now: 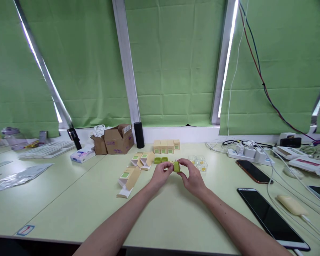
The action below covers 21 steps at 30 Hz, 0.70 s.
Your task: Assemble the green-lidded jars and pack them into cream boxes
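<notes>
My right hand (pixel 193 179) grips a small green block-like case (pixel 176 166) between thumb and fingers, just above the table. My left hand (pixel 161 175) is pinched closed at the case's left side; whatever lies between its fingertips is too small to make out. Right behind my left hand sit two green open-topped pieces (pixel 160 160). Clear plastic cups with yellow centres (pixel 201 163) stand beyond my right hand. To the left lie open cream cartons with green windows (pixel 129 177), flaps out. Several closed cream cartons (pixel 166 146) stand in a row at the back.
Cardboard boxes (pixel 119 140), a black cylinder (pixel 139 135) and a tissue pack (pixel 82 155) stand back left. On the right are a power strip (pixel 249 155), cables, a phone (pixel 254 171) and a larger dark-screened device (pixel 272 217). Plastic bags (pixel 20 176) lie far left.
</notes>
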Motion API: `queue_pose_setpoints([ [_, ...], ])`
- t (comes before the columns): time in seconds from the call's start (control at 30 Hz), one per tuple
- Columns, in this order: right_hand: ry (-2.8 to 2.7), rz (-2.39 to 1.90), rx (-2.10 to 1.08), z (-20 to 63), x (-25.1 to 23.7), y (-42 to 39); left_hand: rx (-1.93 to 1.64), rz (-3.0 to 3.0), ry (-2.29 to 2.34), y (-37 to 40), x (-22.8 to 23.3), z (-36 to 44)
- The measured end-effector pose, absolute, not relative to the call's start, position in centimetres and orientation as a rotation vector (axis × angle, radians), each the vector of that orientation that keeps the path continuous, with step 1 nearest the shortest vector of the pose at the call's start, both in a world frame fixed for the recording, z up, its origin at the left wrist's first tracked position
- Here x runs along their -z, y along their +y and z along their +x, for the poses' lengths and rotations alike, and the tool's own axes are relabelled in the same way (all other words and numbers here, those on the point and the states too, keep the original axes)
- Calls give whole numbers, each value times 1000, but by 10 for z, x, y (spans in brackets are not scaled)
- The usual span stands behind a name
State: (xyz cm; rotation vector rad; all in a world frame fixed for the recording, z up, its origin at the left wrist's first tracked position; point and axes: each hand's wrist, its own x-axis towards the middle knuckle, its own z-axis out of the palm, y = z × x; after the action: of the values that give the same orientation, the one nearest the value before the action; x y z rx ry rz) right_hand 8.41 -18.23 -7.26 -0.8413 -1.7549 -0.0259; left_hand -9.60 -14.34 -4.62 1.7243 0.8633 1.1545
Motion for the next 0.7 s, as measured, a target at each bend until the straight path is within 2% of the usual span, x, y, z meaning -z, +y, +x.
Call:
queue_pose_setpoints([
  [0.7, -1762, -852, 45, 82, 75, -181, -1108, 1667, 882, -143, 46, -90],
])
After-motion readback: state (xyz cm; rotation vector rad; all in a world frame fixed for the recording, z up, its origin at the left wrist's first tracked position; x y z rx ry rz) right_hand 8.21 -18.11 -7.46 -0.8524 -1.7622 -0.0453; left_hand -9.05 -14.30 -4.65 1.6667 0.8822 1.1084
